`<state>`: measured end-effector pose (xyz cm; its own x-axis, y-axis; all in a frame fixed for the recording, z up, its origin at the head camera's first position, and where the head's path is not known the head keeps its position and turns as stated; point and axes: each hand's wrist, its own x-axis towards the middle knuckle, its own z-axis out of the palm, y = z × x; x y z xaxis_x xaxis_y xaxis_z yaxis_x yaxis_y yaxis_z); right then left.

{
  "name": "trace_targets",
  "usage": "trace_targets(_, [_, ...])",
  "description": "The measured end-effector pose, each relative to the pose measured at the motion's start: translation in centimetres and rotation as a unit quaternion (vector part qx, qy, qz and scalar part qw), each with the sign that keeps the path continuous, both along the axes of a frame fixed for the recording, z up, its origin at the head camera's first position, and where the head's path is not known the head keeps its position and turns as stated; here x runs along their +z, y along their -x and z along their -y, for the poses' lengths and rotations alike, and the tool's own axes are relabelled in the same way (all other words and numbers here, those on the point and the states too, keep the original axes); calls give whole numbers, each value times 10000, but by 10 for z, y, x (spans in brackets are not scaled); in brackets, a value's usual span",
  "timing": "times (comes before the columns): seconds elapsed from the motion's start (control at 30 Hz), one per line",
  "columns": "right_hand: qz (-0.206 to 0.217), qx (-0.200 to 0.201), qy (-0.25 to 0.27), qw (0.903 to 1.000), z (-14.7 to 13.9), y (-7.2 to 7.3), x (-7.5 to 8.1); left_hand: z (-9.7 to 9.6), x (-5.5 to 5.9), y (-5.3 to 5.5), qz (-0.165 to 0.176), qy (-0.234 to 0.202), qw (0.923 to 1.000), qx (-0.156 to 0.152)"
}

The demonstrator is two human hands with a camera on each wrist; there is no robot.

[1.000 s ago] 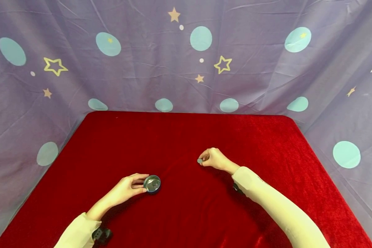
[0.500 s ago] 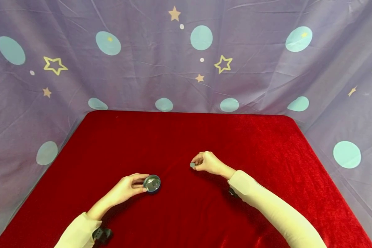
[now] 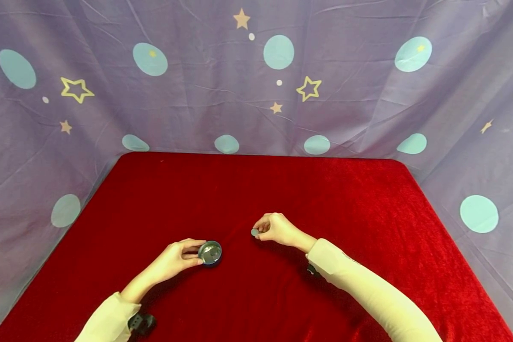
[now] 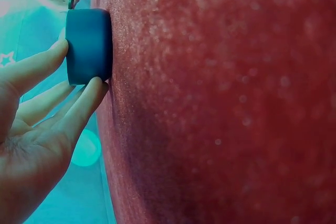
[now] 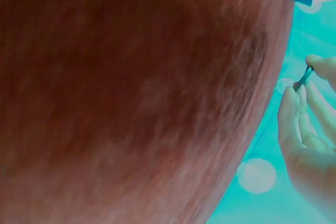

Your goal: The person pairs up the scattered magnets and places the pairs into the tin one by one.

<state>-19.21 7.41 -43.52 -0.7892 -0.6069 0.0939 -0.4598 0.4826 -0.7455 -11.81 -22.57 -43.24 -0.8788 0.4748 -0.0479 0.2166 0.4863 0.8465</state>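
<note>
A small round dark-blue container (image 3: 210, 253) with a shiny, silvery inside stands on the red cloth at centre-left in the head view. My left hand (image 3: 171, 259) grips its near-left side, thumb and fingers on opposite sides. From the left wrist, the container (image 4: 88, 45) shows a smooth blue wall against the cloth. To the right and a little farther off, my right hand (image 3: 278, 229) pinches a small grey disc (image 3: 254, 232), like a coin, by its edge. In the right wrist view the disc (image 5: 303, 78) appears edge-on between thumb and fingertips, apart from the container.
Red velvety cloth (image 3: 325, 190) covers the table, with slight wrinkles near the front. A purple curtain (image 3: 188, 95) printed with stars and dots hangs behind and along both sides. A dark wrist device (image 3: 142, 324) sits under the left sleeve.
My right hand has moved left and slightly nearer with the disc, closing on the container. The left hand and the container have stayed in place.
</note>
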Motion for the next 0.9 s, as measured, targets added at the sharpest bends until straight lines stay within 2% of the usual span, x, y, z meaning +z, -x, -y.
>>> trace_targets(0.63, [-17,281,138,9995,32,-15,3,0,0,0,226,-180,9996,4])
trace_targets(0.9, [37,411,276,9988,48,-20,4,-1,0,1,161,-162,9997,31])
